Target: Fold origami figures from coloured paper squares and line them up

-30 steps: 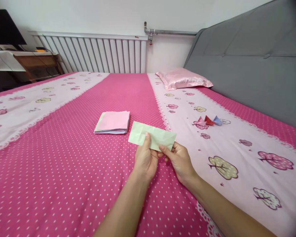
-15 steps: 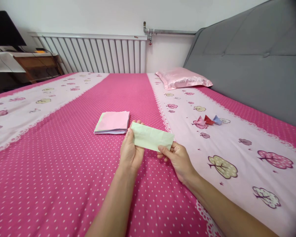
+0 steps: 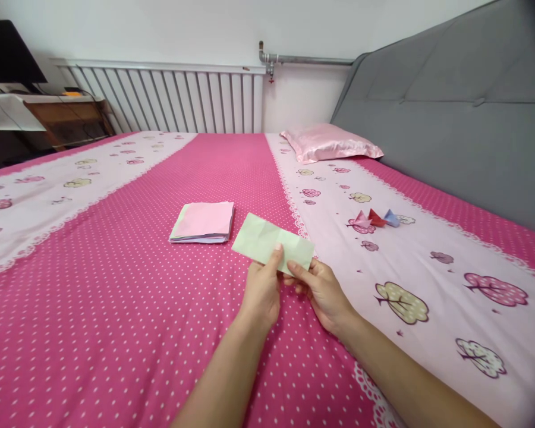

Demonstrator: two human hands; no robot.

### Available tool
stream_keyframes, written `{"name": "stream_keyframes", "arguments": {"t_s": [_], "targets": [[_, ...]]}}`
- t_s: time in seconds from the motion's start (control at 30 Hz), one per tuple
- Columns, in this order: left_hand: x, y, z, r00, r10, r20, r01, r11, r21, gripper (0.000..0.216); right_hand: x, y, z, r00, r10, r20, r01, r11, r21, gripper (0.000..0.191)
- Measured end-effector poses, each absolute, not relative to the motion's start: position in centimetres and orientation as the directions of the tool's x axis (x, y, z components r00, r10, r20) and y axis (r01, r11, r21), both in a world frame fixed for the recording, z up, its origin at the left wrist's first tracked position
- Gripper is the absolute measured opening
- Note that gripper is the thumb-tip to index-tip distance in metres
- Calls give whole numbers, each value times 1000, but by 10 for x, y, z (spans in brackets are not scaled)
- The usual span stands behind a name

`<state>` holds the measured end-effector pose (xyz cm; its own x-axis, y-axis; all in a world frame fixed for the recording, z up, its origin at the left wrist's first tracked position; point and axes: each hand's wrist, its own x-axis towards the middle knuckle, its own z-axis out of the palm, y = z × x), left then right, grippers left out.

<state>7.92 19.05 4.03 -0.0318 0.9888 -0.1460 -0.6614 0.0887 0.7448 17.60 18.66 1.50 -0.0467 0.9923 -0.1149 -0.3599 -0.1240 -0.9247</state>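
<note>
A pale green folded paper strip (image 3: 267, 241) is held just above the pink dotted bedsheet (image 3: 116, 309). My left hand (image 3: 262, 291) pinches its near edge close to the middle, thumb on top. My right hand (image 3: 321, 290) pinches the strip's right end, fingers curled under it. A stack of square coloured papers (image 3: 204, 222), pink on top, lies on the sheet just left of the strip. Three small folded paper shapes (image 3: 375, 219), pink, red and blue, sit in a row on the pale band of the sheet to the right.
A pink satin pillow (image 3: 330, 142) lies at the head of the bed beside the grey padded headboard (image 3: 450, 113). A white radiator (image 3: 169, 98) lines the far wall. A wooden side table (image 3: 66, 119) stands at far left.
My left hand slid from the strip's left end back toward its middle, next to my right hand. The strip tilted slightly and its creased face now shows.
</note>
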Motion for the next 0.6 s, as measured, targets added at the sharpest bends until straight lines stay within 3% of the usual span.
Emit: {"name": "stream_keyframes", "arguments": {"t_s": [0.13,0.27,0.6], "targets": [[81,190,39,-202,965,-167,-659,-8,752,7,174,183,16,-80,993,-84,-331,-106,-938,34],[81,189,40,-138,973,-188,-662,51,748,13,175,185,15,-13,1000,-27,-399,-31,-916,33],[77,193,40,-76,970,-230,-688,116,716,15,184,192,15,117,992,-44,-416,8,-909,22]]}}
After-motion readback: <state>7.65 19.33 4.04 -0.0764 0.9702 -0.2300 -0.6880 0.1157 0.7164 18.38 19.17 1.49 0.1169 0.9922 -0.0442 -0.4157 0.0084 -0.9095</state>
